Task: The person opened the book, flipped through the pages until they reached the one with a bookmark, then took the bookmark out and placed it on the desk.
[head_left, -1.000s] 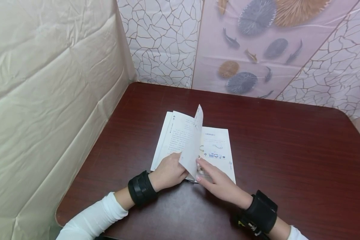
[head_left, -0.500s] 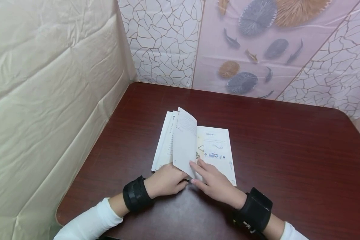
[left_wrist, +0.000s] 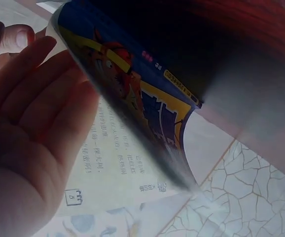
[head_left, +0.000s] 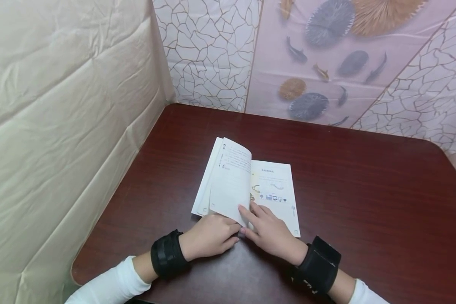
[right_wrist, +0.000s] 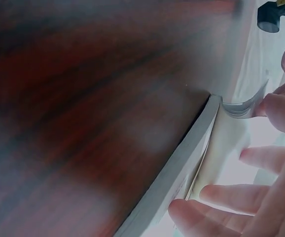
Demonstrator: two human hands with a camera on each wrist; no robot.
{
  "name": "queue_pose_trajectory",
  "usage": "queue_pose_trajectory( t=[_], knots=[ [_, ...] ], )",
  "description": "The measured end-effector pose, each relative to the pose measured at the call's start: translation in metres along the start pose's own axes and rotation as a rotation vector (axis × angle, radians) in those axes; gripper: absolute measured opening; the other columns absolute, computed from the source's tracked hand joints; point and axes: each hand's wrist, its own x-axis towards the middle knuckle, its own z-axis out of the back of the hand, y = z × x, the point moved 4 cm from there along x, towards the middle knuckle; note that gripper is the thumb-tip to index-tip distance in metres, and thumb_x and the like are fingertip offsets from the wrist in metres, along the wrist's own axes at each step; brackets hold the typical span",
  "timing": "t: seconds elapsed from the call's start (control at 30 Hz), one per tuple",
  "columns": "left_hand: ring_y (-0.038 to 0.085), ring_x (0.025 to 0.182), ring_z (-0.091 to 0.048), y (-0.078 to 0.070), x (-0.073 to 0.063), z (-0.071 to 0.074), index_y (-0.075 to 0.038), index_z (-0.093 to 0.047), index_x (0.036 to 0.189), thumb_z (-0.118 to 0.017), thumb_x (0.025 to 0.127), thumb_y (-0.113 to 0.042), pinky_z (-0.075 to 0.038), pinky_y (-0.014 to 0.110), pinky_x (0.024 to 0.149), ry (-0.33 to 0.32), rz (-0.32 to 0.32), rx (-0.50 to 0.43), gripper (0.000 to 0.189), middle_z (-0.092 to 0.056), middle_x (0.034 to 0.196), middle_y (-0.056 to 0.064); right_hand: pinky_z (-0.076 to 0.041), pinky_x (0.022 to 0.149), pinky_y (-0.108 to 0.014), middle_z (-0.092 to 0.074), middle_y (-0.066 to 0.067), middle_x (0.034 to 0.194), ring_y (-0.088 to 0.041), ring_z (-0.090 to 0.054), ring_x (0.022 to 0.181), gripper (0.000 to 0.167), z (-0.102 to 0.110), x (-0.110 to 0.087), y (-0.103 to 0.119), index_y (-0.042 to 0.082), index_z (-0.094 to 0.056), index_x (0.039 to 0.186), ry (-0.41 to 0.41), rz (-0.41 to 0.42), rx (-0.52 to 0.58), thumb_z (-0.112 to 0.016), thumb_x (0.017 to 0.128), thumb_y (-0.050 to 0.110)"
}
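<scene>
An open book lies on the table, with one leaf bowed over toward the left side. My left hand is at the lower left edge of the book, its fingertips partly under that leaf. In the left wrist view, the fingers of the left hand lie nearly straight along a printed page, beside a lifted blue cover with a red cartoon figure. My right hand rests near the spine on the right page, fingers spread. In the right wrist view, the right hand's extended fingertips touch the pages.
The dark red-brown table stretches to both sides and beyond the book. A cream cloth hangs along the left, and a patterned cloth stands behind the table. Black bands circle both wrists.
The leaf that stood upright near the spine has swung left and now bows over the left pages. The left hand has drawn slightly left and nearer; the right hand has shifted slightly left.
</scene>
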Motion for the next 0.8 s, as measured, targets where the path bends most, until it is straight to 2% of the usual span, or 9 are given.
queue_pose_trajectory(
  t=[0.13, 0.4, 0.53, 0.63, 0.8],
  knots=[
    [0.002, 0.070, -0.060, -0.004, 0.000, 0.002, -0.019, -0.065, 0.086, -0.056, 0.083, -0.026, -0.047, 0.022, 0.060, -0.062, -0.026, 0.035, 0.012, -0.065, 0.078, -0.012, -0.048, 0.070, -0.048, -0.040, -0.019, 0.134, -0.032, -0.043, 0.119, 0.055, 0.000, -0.001, 0.001, 0.017, -0.041, 0.133, -0.007, 0.004, -0.019, -0.055, 0.084, 0.038],
    [-0.001, 0.072, -0.061, -0.009, 0.002, 0.007, -0.021, -0.065, 0.100, -0.053, 0.086, -0.025, -0.047, 0.020, 0.060, -0.114, -0.116, -0.013, 0.019, -0.067, 0.084, -0.014, -0.050, 0.064, -0.045, -0.044, -0.020, 0.131, -0.033, -0.046, 0.115, 0.055, -0.001, -0.002, 0.003, 0.016, -0.043, 0.132, -0.067, 0.055, -0.071, -0.060, 0.082, 0.030],
    [0.003, 0.091, -0.060, -0.006, 0.006, 0.005, -0.017, -0.065, 0.101, -0.054, 0.085, -0.024, -0.047, 0.022, 0.076, -0.100, -0.104, -0.016, 0.021, -0.066, 0.096, -0.009, -0.050, 0.060, -0.045, -0.045, -0.019, 0.130, -0.034, -0.047, 0.114, 0.053, -0.003, -0.003, 0.003, 0.017, -0.044, 0.131, -0.087, 0.063, -0.093, -0.058, 0.083, 0.033],
    [0.007, 0.099, -0.058, -0.002, 0.007, 0.002, -0.014, -0.065, 0.103, -0.055, 0.084, -0.023, -0.045, 0.024, 0.084, -0.074, -0.094, -0.015, 0.023, -0.065, 0.100, -0.005, -0.050, 0.060, -0.046, -0.047, -0.019, 0.129, -0.034, -0.048, 0.113, 0.053, -0.003, -0.004, 0.003, 0.019, -0.043, 0.131, -0.089, 0.064, -0.104, -0.057, 0.083, 0.035],
    [0.004, 0.084, -0.060, 0.003, 0.009, -0.001, -0.018, -0.065, 0.091, -0.056, 0.083, -0.023, -0.047, 0.023, 0.073, -0.119, -0.066, -0.013, 0.013, -0.065, 0.086, -0.009, -0.050, 0.063, -0.047, -0.051, -0.018, 0.125, -0.034, -0.050, 0.110, 0.055, -0.003, -0.005, 0.002, 0.020, -0.044, 0.131, -0.106, 0.080, -0.117, -0.061, 0.081, 0.034]
  ],
)
